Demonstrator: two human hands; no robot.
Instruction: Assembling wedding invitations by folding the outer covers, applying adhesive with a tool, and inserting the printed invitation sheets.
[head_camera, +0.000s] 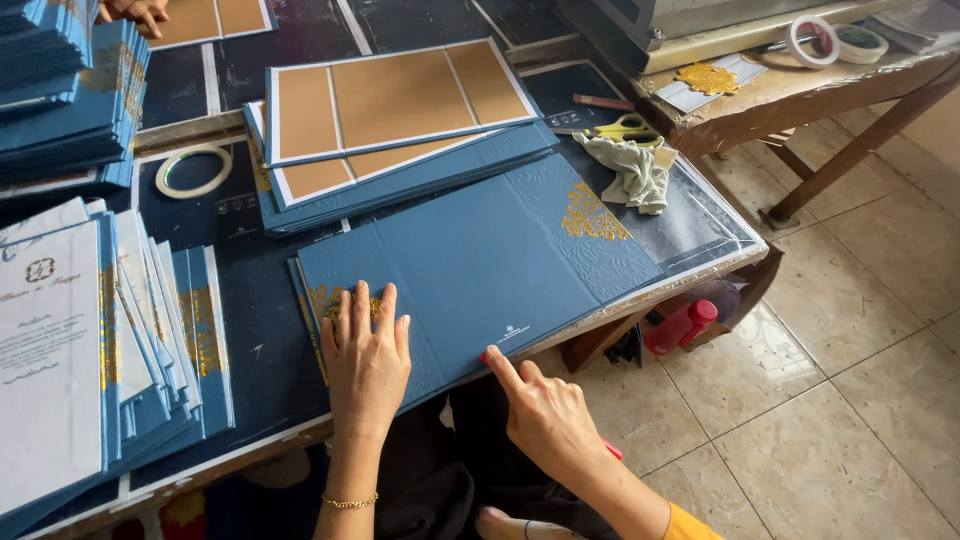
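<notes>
Blue cover sheet (480, 265) is lying flat at the table's (270, 375) near edge, overhanging it slightly; left hand (365, 365) is pressing it down, fingers spread, gripping nothing; right hand (545, 415) is pinching a red tool (612, 451), forefinger running the edge. Risk I'm seeing: sheet skidding under uneven pressure, creasing crooked or scuffing the gold motif (592, 215)

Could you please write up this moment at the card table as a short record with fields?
Left hand: flat, palm down on the blue embossed cover
Right hand: index fingertip on the cover's near edge, a red tool partly hidden in the palm
Cover: lies open, gold ornament on its right panel
Behind it: stack of covers lying brown side up
Left: fanned white and blue cards, tape roll
Right: yellow scissors beside a cloth
</notes>
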